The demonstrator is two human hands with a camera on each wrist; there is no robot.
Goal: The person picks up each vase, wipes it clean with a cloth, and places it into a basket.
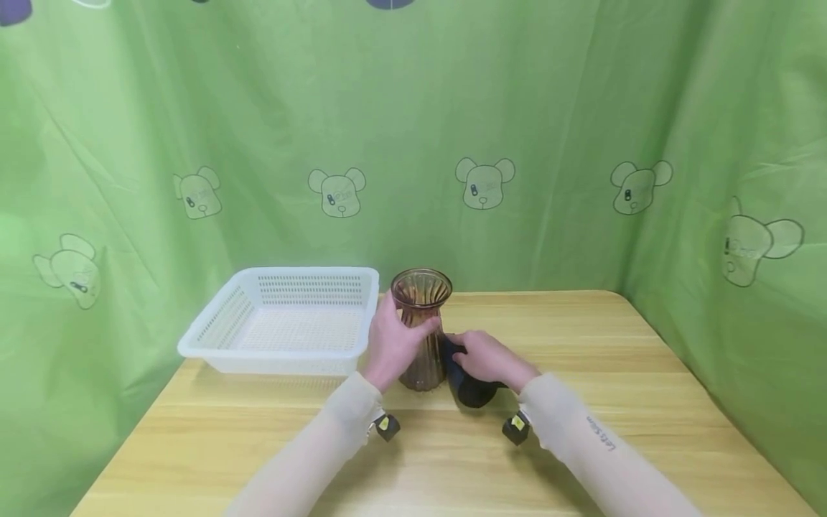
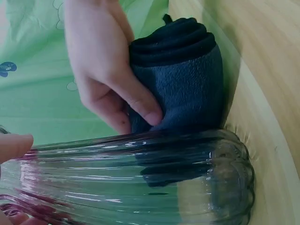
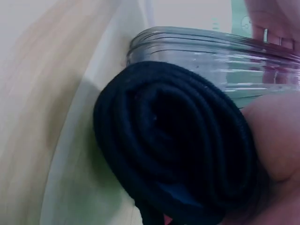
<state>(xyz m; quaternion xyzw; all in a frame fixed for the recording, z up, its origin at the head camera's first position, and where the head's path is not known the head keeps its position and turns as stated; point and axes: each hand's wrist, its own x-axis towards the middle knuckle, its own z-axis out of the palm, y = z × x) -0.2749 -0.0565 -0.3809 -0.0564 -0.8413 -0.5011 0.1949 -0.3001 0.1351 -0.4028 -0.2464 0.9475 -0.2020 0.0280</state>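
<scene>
A tall ribbed glass vase [image 1: 423, 352], brownish-purple with a flared rim, stands upright on the table. My left hand [image 1: 395, 343] grips it around the neck, thumb across the front. Right beside it, my right hand [image 1: 481, 355] holds a dark navy rolled cloth [image 1: 472, 388], like a towel, against the vase's right side. In the left wrist view the cloth [image 2: 187, 89] shows a fuzzy surface, and part of it is seen through the clear glass [image 2: 117, 183]. From the right wrist, the roll's spiral end [image 3: 173, 140] faces the camera.
A white perforated plastic basket [image 1: 278, 356] sits to the left of the vase, close to my left hand. The wooden table [image 1: 581, 445] ends at a rounded back-right corner. A green curtain [image 1: 413, 122] with bear outlines hangs behind and at both sides.
</scene>
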